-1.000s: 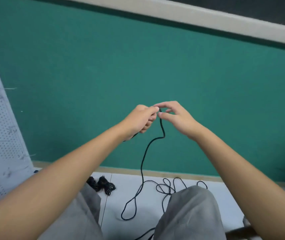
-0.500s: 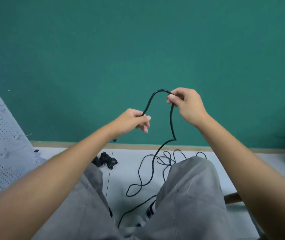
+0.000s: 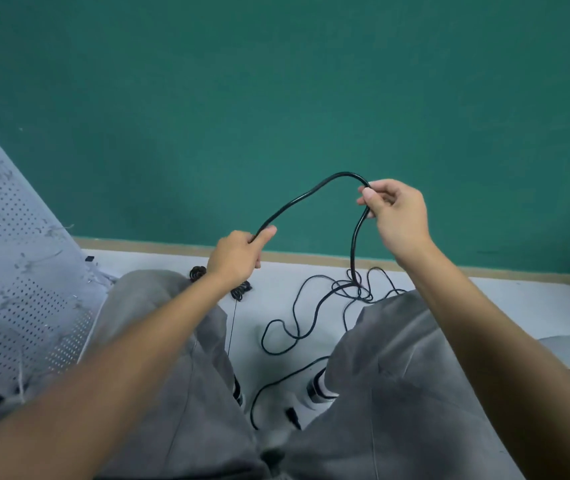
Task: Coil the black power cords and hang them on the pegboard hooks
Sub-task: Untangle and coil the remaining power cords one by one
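The first loop of the thin black rubber power cord [image 3: 297, 199] is being formed, pinched by the left hand [image 3: 237, 256] and the right hand [image 3: 398, 216]; next, slack from the floor must be gathered in.

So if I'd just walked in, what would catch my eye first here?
Probably the black cord arching in mid-air against the green wall, pinched by the left hand low at centre and the right hand higher up. Below, the rest of it sprawls in loose loops on the pale floor between the grey-trousered knees, with a perforated pegboard leaning at far left.
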Action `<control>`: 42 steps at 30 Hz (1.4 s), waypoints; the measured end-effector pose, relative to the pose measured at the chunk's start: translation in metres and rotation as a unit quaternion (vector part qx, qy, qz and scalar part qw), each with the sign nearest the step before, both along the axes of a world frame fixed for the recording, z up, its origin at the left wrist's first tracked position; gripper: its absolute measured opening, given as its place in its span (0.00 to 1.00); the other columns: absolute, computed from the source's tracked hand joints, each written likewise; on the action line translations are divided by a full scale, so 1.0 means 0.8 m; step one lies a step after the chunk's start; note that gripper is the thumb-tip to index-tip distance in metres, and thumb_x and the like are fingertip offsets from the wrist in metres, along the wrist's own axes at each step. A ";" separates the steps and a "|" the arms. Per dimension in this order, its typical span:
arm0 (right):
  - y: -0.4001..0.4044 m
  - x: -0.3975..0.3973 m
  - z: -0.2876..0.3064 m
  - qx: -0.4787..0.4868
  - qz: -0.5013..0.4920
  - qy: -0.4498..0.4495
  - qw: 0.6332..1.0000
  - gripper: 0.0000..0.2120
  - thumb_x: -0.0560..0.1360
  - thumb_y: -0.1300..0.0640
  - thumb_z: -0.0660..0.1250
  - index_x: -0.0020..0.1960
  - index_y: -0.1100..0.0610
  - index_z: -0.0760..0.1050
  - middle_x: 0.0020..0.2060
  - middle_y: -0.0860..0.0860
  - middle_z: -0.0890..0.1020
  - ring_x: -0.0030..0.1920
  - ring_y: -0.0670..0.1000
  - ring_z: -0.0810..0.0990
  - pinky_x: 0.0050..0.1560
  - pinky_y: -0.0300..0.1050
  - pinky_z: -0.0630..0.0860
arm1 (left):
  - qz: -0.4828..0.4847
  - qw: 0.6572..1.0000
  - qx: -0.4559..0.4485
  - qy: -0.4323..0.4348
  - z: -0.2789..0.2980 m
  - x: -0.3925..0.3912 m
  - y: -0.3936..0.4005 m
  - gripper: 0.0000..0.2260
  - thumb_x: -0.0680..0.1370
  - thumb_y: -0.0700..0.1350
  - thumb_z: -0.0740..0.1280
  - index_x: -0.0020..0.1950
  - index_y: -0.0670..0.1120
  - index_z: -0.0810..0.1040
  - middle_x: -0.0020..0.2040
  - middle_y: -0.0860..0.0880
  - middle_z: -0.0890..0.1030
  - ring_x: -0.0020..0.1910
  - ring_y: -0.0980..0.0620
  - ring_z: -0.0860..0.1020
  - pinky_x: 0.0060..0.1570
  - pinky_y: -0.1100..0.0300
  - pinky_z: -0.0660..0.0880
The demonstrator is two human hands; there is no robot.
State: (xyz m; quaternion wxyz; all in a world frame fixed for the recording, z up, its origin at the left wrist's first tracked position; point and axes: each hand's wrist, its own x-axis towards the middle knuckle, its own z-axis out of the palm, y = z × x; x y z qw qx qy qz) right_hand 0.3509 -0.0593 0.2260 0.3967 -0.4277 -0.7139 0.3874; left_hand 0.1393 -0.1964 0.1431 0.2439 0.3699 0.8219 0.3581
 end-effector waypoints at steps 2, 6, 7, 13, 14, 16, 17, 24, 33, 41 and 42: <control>-0.005 -0.004 -0.005 -0.008 0.006 0.006 1.000 0.04 0.81 0.61 0.67 0.49 0.56 0.80 0.39 0.48 0.85 0.35 0.44 0.78 0.40 0.35 0.76 | 0.017 0.998 -0.041 0.053 0.000 0.000 -0.009 0.35 0.79 0.73 0.54 0.37 0.42 0.78 0.33 0.49 0.83 0.38 0.46 0.81 0.44 0.53 0.76; -0.021 -0.008 -0.010 -0.033 0.013 0.012 0.999 0.05 0.81 0.59 0.67 0.47 0.53 0.79 0.39 0.48 0.85 0.32 0.39 0.76 0.36 0.31 0.72 | 0.026 0.998 -0.026 0.057 0.000 0.003 -0.021 0.31 0.81 0.71 0.54 0.32 0.45 0.62 0.29 0.47 0.72 0.31 0.44 0.70 0.37 0.52 0.65; -0.025 -0.008 -0.012 -0.041 0.015 0.015 0.999 0.05 0.82 0.58 0.67 0.47 0.52 0.79 0.39 0.47 0.85 0.31 0.39 0.76 0.36 0.31 0.72 | 0.019 0.999 0.014 0.025 0.000 0.005 -0.023 0.30 0.81 0.70 0.56 0.33 0.46 0.60 0.29 0.47 0.67 0.31 0.44 0.66 0.36 0.52 0.63; -0.061 -0.004 -0.024 -0.069 -0.013 0.063 0.995 0.03 0.82 0.58 0.66 0.54 0.54 0.78 0.39 0.48 0.86 0.34 0.42 0.79 0.41 0.36 0.74 | 0.025 0.939 0.265 -0.219 0.038 0.041 -0.037 0.18 0.84 0.47 0.67 0.36 0.42 0.74 0.31 0.49 0.78 0.28 0.51 0.69 0.28 0.61 0.64; -0.071 -0.004 -0.023 -0.070 -0.015 0.074 0.995 0.04 0.82 0.58 0.66 0.54 0.55 0.78 0.39 0.48 0.86 0.34 0.41 0.80 0.40 0.35 0.74 | 0.030 0.925 0.292 -0.240 0.047 0.047 -0.042 0.15 0.84 0.45 0.66 0.38 0.41 0.77 0.35 0.48 0.81 0.29 0.52 0.72 0.28 0.63 0.65; -0.095 -0.006 -0.017 -0.067 -0.014 0.090 0.994 0.07 0.83 0.56 0.65 0.51 0.57 0.80 0.38 0.48 0.86 0.34 0.42 0.80 0.40 0.36 0.74 | 0.051 0.897 0.338 -0.279 0.062 0.056 -0.052 0.13 0.85 0.45 0.65 0.42 0.42 0.78 0.39 0.47 0.83 0.33 0.52 0.76 0.29 0.62 0.65; -0.107 -0.007 -0.014 -0.066 -0.012 0.096 0.993 0.09 0.84 0.55 0.64 0.49 0.57 0.80 0.38 0.48 0.86 0.34 0.43 0.81 0.40 0.37 0.75 | 0.064 0.885 0.353 -0.296 0.069 0.060 -0.056 0.13 0.85 0.46 0.64 0.42 0.43 0.78 0.39 0.47 0.84 0.34 0.52 0.77 0.30 0.60 0.64; -0.174 -0.015 0.017 -0.148 0.054 0.154 0.975 0.14 0.84 0.54 0.64 0.45 0.60 0.82 0.34 0.54 0.86 0.29 0.47 0.77 0.39 0.39 0.75 | 0.067 0.868 0.397 -0.291 0.127 0.084 -0.075 0.18 0.87 0.48 0.59 0.38 0.45 0.67 0.46 0.43 0.88 0.50 0.46 0.87 0.43 0.59 0.79; -0.205 -0.017 0.013 -0.227 0.121 0.094 0.962 0.10 0.81 0.56 0.68 0.43 0.59 0.80 0.29 0.56 0.83 0.30 0.49 0.75 0.39 0.44 0.73 | -0.053 0.755 0.399 -0.518 0.138 0.089 -0.097 0.19 0.88 0.55 0.51 0.39 0.48 0.62 0.64 0.38 0.82 0.65 0.40 0.81 0.68 0.40 0.74; -0.201 -0.015 0.004 -0.246 0.144 0.049 0.957 0.16 0.80 0.53 0.69 0.47 0.68 0.81 0.29 0.54 0.81 0.32 0.52 0.70 0.35 0.41 0.68 | -0.044 0.797 0.374 -0.471 0.139 0.074 -0.076 0.20 0.87 0.58 0.52 0.40 0.49 0.65 0.49 0.47 0.84 0.37 0.49 0.78 0.38 0.60 0.76; -0.200 -0.015 0.004 -0.247 0.145 0.048 0.957 0.16 0.80 0.54 0.69 0.47 0.68 0.80 0.29 0.54 0.80 0.32 0.52 0.69 0.34 0.41 0.68 | -0.052 0.812 0.360 -0.456 0.142 0.072 -0.075 0.20 0.87 0.59 0.51 0.41 0.49 0.65 0.52 0.47 0.85 0.37 0.49 0.79 0.38 0.61 0.76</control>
